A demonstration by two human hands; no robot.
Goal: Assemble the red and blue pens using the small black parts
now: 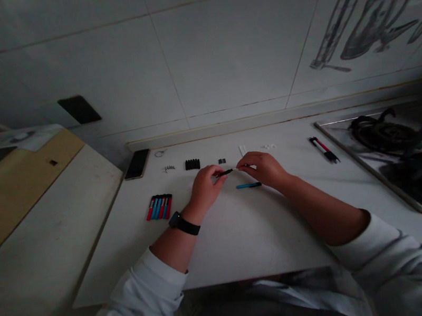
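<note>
My left hand point(204, 187), with a black watch on its wrist, pinches a slim black pen part point(226, 172) over the middle of the white counter. From the right, my right hand point(265, 168) pinches the end of a thin pale piece that meets the black part; its fingers hide most of it, and I cannot tell how the two join. Just below my hands lies a blue pen barrel point(245, 186) with a dark end. Thin white sticks point(242, 150), like pen refills, lie behind my right hand. Two small black pieces point(222, 161) sit behind my fingertips.
Red and blue barrels point(158, 207) lie in a row at left. Behind are small metal bits point(170, 168), black tubes point(192, 164), a phone point(138, 164) and white bits point(269, 146). Dark-and-red pens point(324, 149) lie beside the stove point(376, 164); a wall closes the back.
</note>
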